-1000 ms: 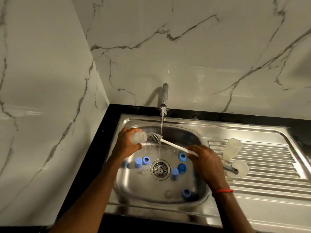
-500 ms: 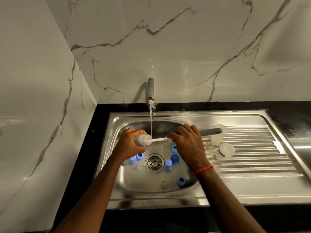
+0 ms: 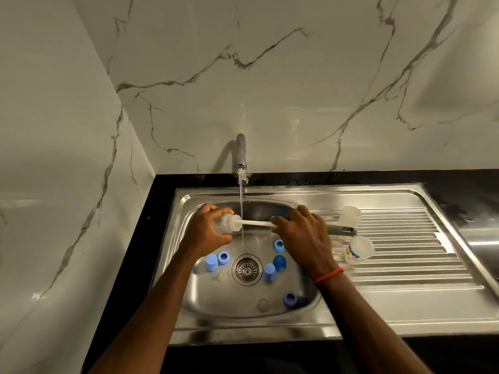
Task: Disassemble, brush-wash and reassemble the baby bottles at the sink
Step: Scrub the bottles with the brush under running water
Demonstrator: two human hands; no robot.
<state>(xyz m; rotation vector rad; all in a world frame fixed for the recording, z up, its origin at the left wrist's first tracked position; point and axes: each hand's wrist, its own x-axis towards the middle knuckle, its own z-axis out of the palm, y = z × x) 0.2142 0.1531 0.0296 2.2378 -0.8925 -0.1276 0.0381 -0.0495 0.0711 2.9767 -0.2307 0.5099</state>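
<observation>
My left hand [image 3: 208, 230] grips a clear baby bottle [image 3: 226, 224] lying sideways over the sink basin [image 3: 205, 298], mouth to the right. My right hand [image 3: 302, 236] holds the bottle brush [image 3: 256, 223] by its handle; the brush head is inside the bottle and the grey handle end sticks out to the right. Water runs from the tap [image 3: 241, 152] onto the brush shaft beside the bottle mouth. Several blue caps and rings [image 3: 212, 261] lie around the drain [image 3: 246, 269].
Two more clear bottles stand on the ribbed drainboard [image 3: 405, 247], one at the back [image 3: 350, 215] and one with a coloured print [image 3: 357, 249] nearer me. A clear teat [image 3: 262, 304] lies in the basin front. Marble walls close off the left and back.
The brush head went from outside the bottle mouth into the bottle. My right hand moved left and up along the handle; the view also shifted.
</observation>
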